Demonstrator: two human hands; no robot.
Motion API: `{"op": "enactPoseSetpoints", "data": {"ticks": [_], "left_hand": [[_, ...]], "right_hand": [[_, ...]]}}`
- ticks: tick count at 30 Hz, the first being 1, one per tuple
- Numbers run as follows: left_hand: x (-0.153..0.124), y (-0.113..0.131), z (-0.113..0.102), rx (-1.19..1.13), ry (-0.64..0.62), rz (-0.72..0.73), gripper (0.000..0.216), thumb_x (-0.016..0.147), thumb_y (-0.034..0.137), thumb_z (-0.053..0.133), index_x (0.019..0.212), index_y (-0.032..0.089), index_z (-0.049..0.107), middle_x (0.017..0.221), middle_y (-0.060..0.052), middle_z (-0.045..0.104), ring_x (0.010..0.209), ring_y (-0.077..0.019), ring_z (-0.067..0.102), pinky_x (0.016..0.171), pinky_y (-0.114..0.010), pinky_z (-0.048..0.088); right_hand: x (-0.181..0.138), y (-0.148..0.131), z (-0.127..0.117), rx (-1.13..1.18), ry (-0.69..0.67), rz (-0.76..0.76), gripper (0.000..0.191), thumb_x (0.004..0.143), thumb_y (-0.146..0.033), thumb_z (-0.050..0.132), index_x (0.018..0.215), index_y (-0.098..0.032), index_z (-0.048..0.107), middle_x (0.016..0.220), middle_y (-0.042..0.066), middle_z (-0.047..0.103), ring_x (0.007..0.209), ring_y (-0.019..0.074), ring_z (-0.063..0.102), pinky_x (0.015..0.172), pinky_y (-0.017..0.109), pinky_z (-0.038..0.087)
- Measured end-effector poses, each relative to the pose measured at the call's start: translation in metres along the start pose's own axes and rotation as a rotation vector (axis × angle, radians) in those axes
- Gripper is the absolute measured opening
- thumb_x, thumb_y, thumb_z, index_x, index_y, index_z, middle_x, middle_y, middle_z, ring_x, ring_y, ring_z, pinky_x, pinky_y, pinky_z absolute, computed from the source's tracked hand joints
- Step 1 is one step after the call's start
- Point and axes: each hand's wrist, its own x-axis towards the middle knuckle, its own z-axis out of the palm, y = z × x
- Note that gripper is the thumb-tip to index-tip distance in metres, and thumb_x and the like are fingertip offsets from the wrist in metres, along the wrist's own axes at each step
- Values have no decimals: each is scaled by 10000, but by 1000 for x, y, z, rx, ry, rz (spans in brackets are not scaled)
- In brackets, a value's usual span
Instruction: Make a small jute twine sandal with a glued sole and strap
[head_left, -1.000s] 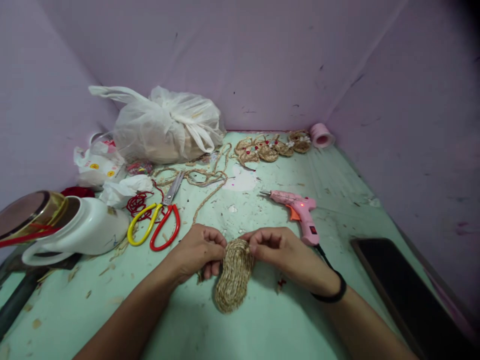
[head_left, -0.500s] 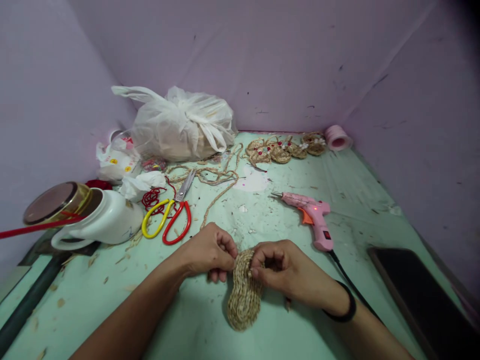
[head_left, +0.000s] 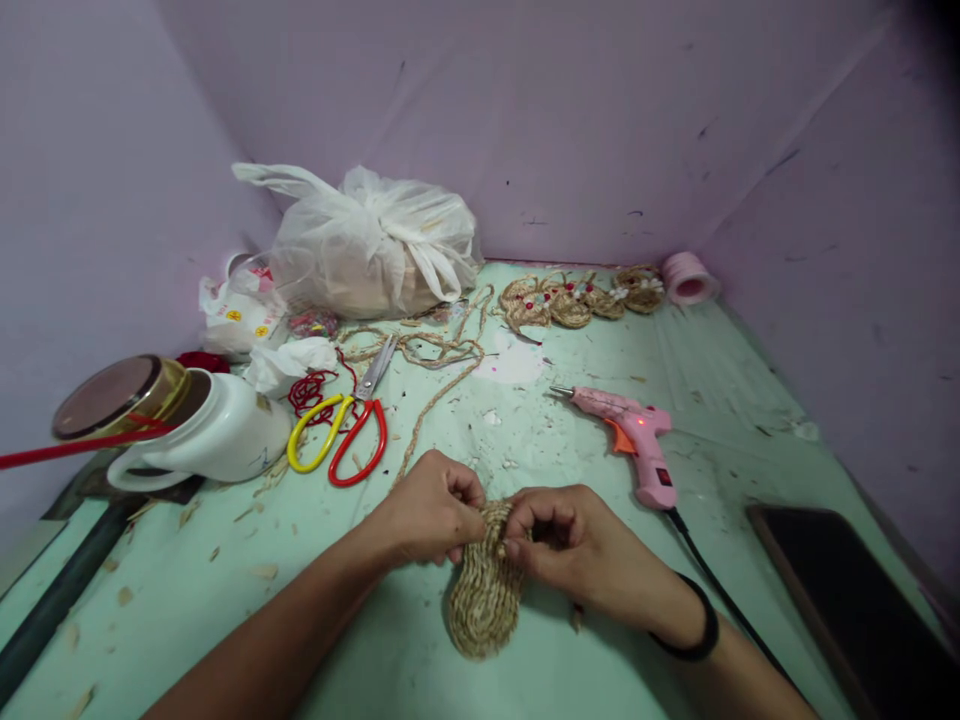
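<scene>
A small sole-shaped piece of coiled straw braid (head_left: 486, 605) stands between my hands, narrow at its middle and rounded at the lower end. My left hand (head_left: 435, 510) is closed at its upper left edge, fingers curled in a pinch. At the upper right, my right hand (head_left: 566, 540) pinches the piece between thumb and forefinger, a dark band around the wrist. A length of straw braid (head_left: 431, 405) runs from behind my left hand to a loose tangle farther back. The fingers hide part of the upper end.
Scissors (head_left: 360, 410) lie left, beside red yarn (head_left: 309, 392) and a tipped white jug (head_left: 247, 430). A pink glue gun (head_left: 626, 430) and a dark phone (head_left: 832, 590) are right. Behind are a tied plastic bag (head_left: 375, 250), beaded straw pieces (head_left: 570, 308) and a pink roll (head_left: 686, 280).
My left hand has shifted slightly right, closer over the edge of the straw sole. The sole's lower end has swung a little left. The whole view has shifted slightly.
</scene>
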Motion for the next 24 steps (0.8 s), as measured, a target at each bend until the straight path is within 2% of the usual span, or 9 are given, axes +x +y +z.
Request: {"op": "enactPoseSetpoints", "data": {"ticks": [3,7,11,16,20,24], "left_hand": [[1,-4,0,2,14,53,78,478,98,447,521,153,482,307,76,424,282,-57,387,286,-134,252],[1,-6,-4,-49,-67,-36,99,482,106,454,555,157,495,326,53,492,278,-82,425,281,-156,315],[0,-4,-8,-34,-97,-52,91,469,96,458,529,149,500,332,45,503,281,-84,440,288,-163,349],[-1,-4,-4,5,-42,-7,58,465,106,475,487,160,469,306,65,449,274,-77,412,269,-155,312],[-1,-6,0,34,13,18,43,479,124,459,466,164,452,318,53,448,281,-80,405,279,-165,291],[-1,-7,4,-2,-17,26,69,477,112,427,495,159,474,336,54,444,304,-80,407,315,-171,270]], "right_hand": [[1,1,-1,17,10,-6,42,653,-167,555,625,-147,578,612,-12,541,547,88,435,504,210,347],[0,3,-3,27,2,14,58,661,-194,564,626,-150,577,623,-7,551,550,94,449,502,211,351],[0,2,-2,8,-3,27,70,655,-203,578,610,-149,569,604,-11,539,532,90,434,485,208,337],[1,1,-1,23,1,58,69,655,-203,581,613,-150,567,606,-16,537,504,77,420,456,197,327],[2,1,0,14,-1,11,60,647,-185,579,601,-147,576,596,-14,538,526,82,433,479,201,346],[1,2,0,-7,-4,20,66,649,-196,577,602,-150,576,578,-19,527,499,74,410,447,194,333]]}}
